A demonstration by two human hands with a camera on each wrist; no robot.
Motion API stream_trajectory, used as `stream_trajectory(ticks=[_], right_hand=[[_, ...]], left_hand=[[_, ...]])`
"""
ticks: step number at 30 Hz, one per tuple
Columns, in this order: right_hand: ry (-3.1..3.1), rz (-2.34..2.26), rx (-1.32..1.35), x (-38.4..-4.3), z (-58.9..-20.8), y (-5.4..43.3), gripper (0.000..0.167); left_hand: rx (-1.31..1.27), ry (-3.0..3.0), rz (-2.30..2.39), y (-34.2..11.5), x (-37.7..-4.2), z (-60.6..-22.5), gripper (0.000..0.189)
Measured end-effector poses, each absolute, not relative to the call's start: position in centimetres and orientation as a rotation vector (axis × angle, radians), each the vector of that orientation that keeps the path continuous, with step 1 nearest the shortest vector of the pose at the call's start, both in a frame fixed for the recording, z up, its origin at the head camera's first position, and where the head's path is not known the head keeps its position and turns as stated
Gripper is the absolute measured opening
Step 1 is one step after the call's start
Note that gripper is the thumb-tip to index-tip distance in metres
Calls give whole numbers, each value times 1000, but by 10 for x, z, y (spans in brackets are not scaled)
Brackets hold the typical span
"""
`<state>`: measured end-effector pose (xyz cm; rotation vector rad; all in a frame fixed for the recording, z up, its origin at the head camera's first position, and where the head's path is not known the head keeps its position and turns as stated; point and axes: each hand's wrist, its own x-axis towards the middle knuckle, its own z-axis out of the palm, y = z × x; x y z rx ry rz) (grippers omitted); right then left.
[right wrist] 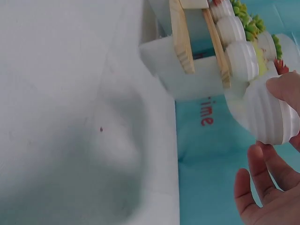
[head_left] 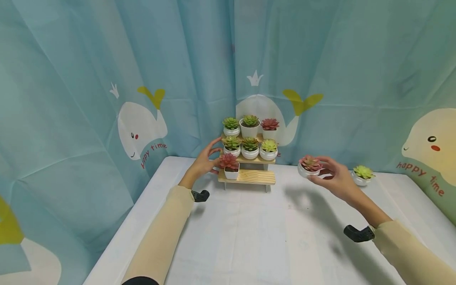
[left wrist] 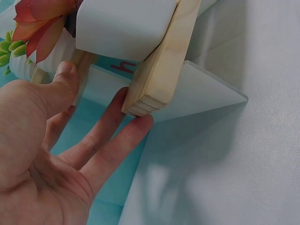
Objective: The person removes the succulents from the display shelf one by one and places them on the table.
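Note:
A three-tier wooden plant stand (head_left: pixel 263 177) holds several small potted succulents in white pots. At its left side is my left hand (head_left: pixel 204 161), its fairly straight fingers touching the end of the bottom shelf (left wrist: pixel 157 89) in the left wrist view. The thumb lies by the middle shelf's end. A red succulent in a square white pot (head_left: pixel 232 173) sits at the left of the bottom shelf. My right hand (head_left: pixel 335 178) pinches a pinkish-red potted succulent (head_left: pixel 309 166) by its round white pot, held up over the table to the right of the stand.
Behind my right hand, a light green potted succulent (head_left: pixel 361 177) stands on the table near the back right. The white-covered table (head_left: pixel 256 237) backs onto a blue curtain (head_left: pixel 210 59) printed with whales.

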<state>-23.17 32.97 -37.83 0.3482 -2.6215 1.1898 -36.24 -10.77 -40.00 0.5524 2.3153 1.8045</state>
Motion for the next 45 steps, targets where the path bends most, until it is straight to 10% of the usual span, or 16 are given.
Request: stream_trajectory(ticks=[45], right_hand=[[-2676,1112,-364,-240,-444,403,86]], left_hand=[[531,2324,1794,-107,-363,-402,79]])
